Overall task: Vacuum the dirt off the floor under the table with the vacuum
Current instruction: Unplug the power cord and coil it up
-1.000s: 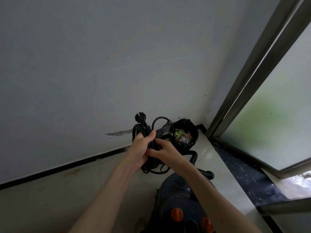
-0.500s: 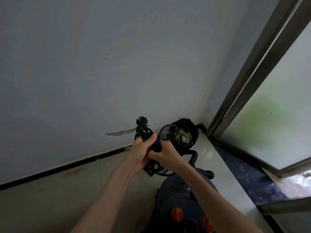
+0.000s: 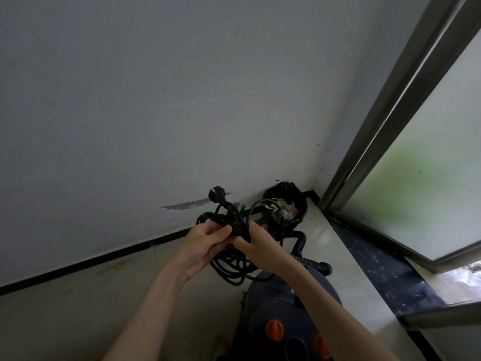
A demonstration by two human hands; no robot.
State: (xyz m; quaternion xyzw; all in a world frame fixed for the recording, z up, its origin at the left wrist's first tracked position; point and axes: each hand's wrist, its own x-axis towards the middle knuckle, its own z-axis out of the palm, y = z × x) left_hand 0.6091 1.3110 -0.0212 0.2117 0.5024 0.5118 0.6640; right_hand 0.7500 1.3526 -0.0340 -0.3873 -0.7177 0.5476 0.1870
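Nearest the camera, a dark grey canister vacuum with round orange knobs (image 3: pixel 289 316) stands on the pale tiled floor (image 3: pixel 65 313), directly below the forearms; it appears to have been left there so that its lead can be freed before it is taken anywhere. A black ribbed hose (image 3: pixel 303 247) curls up from behind its body.

Just above it, a coiled black rubber power cord (image 3: pixel 231 264) is held between both hands. The left hand (image 3: pixel 201 247) is closed round the bundle from the left, thumb over the strands, while the right hand (image 3: pixel 261 246) grips the same bunch from the right, fingers wrapped round it. The loops hang below the grip, and the round black plug (image 3: pixel 216 192) is held upward, clear of the coils, probably so the free end can be found and unwound first.

Beyond the hands, a black bin lined with a black bag (image 3: pixel 287 204), with scraps inside, sits in the corner against the grey painted wall (image 3: pixel 156 100). To the right, a frosted glass door in a metal frame (image 3: pixel 416 165) is seen. No table or dirt is in view, so vacuuming is judged not yet begun.
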